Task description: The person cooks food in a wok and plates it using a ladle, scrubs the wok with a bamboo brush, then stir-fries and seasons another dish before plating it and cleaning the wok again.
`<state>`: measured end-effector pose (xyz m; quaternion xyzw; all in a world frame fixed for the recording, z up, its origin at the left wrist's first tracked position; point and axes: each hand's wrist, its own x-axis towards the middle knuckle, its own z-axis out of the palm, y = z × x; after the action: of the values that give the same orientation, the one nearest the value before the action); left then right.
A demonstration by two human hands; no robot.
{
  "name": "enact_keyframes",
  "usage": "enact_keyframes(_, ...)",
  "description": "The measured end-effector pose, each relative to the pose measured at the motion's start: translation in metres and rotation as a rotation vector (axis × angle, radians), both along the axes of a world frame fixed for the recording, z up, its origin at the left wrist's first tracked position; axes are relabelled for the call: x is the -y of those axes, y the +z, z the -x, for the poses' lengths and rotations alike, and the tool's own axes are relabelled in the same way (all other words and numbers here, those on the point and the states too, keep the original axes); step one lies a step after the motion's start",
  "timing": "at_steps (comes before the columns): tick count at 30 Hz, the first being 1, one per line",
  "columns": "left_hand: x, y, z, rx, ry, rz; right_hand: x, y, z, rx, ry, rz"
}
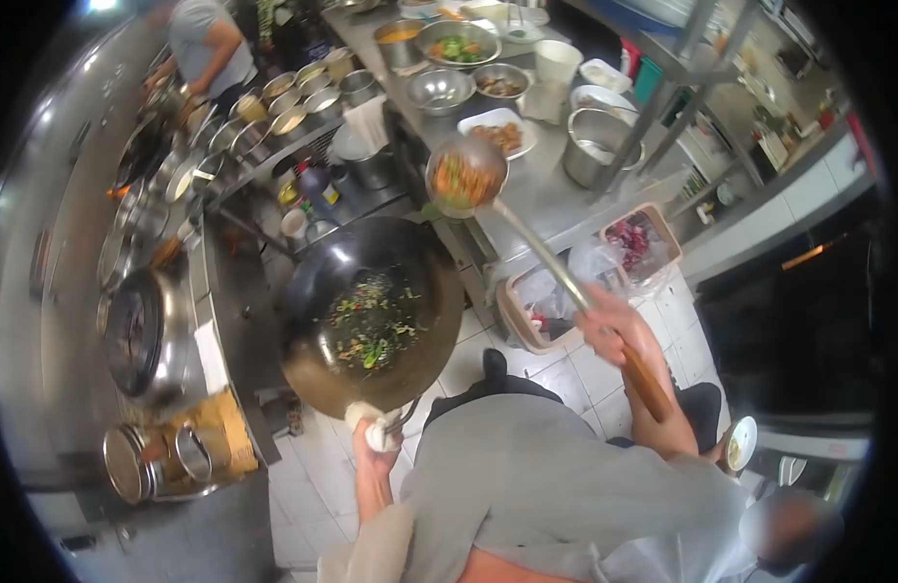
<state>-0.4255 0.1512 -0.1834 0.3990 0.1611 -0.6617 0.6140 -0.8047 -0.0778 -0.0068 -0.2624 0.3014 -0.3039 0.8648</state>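
My left hand is closed around a folded white cloth at the handle of a large dark wok. Bits of chopped green and red food lie in the oily bottom of the wok. In my right hand is a long ladle with a metal shaft and wooden handle end. Its scoop overlaps a bowl of orange and green food at the counter's edge, hiding part of the rim. A white plate of browned pieces sits just behind that bowl.
Steel bowls and a large pot stand on the counter. Bins lined with plastic are below it. At left are a stove and a round pot. One person works far left; another is close at lower right.
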Motion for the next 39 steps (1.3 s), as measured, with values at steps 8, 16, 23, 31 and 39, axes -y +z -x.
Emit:
enact_keyframes(8,0.028,0.023,-0.003,0.063,0.07,0.0,0.113,-0.062,-0.043,-0.71,-0.249,0.508)
enact_keyframes(16,0.032,0.024,0.002,0.039,0.103,-0.076,0.119,-0.077,-0.054,-0.95,-0.24,0.633)
enact_keyframes(23,0.022,0.006,0.004,0.031,0.106,-0.15,0.121,-0.078,-0.051,-1.003,-0.281,0.711)
enact_keyframes(31,0.011,0.006,0.002,-0.025,0.104,-0.108,0.135,-0.108,-0.035,-1.012,-0.397,1.189)
enact_keyframes(39,-0.005,0.006,0.002,0.106,0.092,-0.106,0.133,-0.078,-0.046,-0.82,-0.363,0.662)
